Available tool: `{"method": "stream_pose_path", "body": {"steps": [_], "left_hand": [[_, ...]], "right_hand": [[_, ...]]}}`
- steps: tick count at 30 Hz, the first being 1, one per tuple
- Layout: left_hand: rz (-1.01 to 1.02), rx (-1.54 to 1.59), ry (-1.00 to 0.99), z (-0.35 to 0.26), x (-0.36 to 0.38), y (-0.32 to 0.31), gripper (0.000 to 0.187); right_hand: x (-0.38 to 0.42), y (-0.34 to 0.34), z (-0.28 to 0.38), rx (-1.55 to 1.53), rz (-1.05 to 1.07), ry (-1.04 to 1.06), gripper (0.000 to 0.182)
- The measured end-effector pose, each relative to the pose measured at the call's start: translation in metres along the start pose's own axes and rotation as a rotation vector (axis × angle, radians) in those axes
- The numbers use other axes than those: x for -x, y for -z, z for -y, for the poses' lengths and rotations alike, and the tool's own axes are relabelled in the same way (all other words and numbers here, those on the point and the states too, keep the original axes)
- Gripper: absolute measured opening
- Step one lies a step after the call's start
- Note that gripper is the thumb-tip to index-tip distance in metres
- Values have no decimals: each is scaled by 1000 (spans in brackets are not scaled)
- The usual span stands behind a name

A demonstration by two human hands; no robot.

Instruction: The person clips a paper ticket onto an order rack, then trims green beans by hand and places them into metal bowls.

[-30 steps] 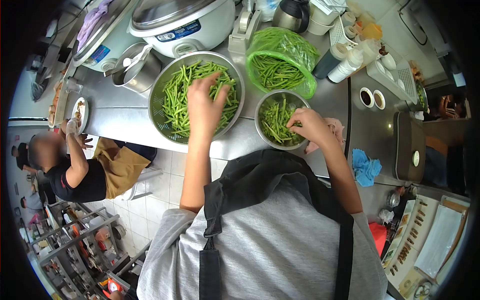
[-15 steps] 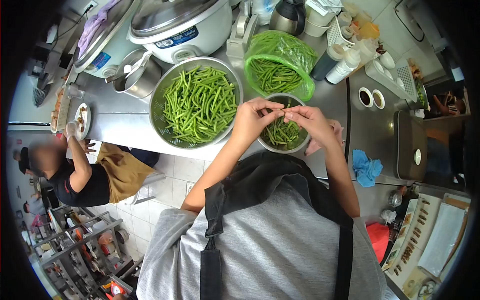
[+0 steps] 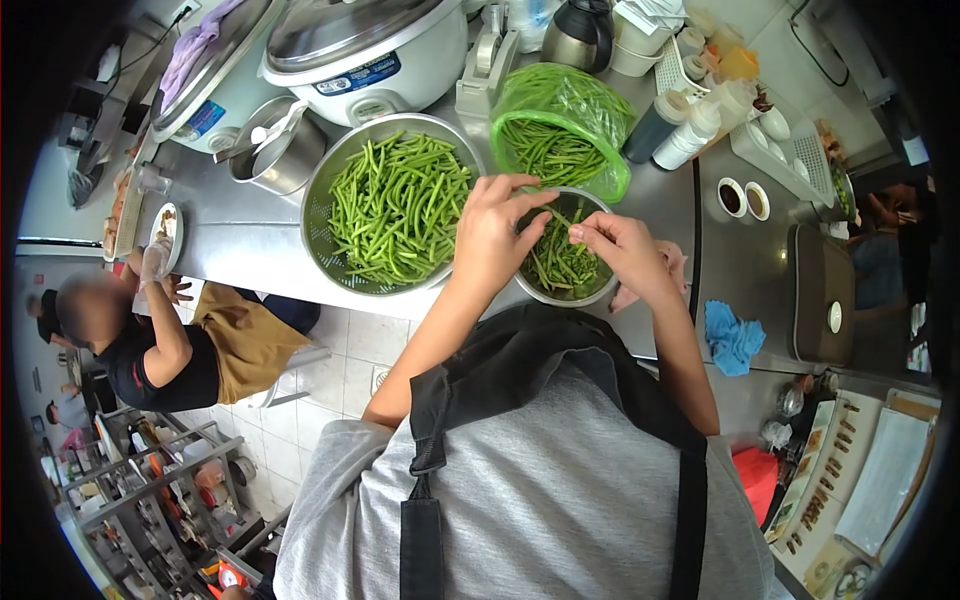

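My left hand (image 3: 492, 232) is over the left rim of a small metal bowl (image 3: 523, 284), its fingers apart and nothing visible in them. Above the bowl's right side, my right hand (image 3: 630, 255) has thumb and forefinger pinched together; a thin green bean (image 3: 578, 212) seems to stick out at the tips. Bean ends and trimmings (image 3: 560, 265) lie in the bowl. To the left, a large perforated metal colander (image 3: 312, 225) holds many cut green beans (image 3: 395, 210). Behind the bowl, a green plastic bag (image 3: 610, 115) lies open with whole beans inside.
Rice cookers (image 3: 365, 60), a steel pot (image 3: 285, 165) and a tape dispenser (image 3: 487, 90) line the back. Sauce bottles (image 3: 690, 135) stand at right, near two sauce cups (image 3: 745, 197) and a blue cloth (image 3: 733, 337). A pink cloth (image 3: 672, 262) touches the bowl. Another person (image 3: 165, 345) works at left.
My hands were together over the bowl, fingertips pinched on a small piece. Now they are apart; the left has opened and moved left, while the right stays pinched.
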State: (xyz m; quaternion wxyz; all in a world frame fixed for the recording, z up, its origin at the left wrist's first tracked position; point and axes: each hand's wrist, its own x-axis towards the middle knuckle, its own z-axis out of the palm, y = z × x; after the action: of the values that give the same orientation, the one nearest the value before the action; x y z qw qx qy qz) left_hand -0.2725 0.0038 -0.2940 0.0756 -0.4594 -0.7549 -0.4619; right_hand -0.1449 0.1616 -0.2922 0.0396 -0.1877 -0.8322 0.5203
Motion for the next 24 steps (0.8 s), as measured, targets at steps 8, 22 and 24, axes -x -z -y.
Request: {"method": "stream_pose_path", "body": {"steps": [8,22,24], "left_hand": [[302,246,265,6,6,2,18],[256,1104,788,22,19,-28,20],[238,1117,807,23,20,-29,18]], "right_hand": [[-2,-4,-11,-460,-41,104,18],[-3,-25,-27,-587,206,-94,25],[-2,-32,-20,-530,173,-70,26]]}}
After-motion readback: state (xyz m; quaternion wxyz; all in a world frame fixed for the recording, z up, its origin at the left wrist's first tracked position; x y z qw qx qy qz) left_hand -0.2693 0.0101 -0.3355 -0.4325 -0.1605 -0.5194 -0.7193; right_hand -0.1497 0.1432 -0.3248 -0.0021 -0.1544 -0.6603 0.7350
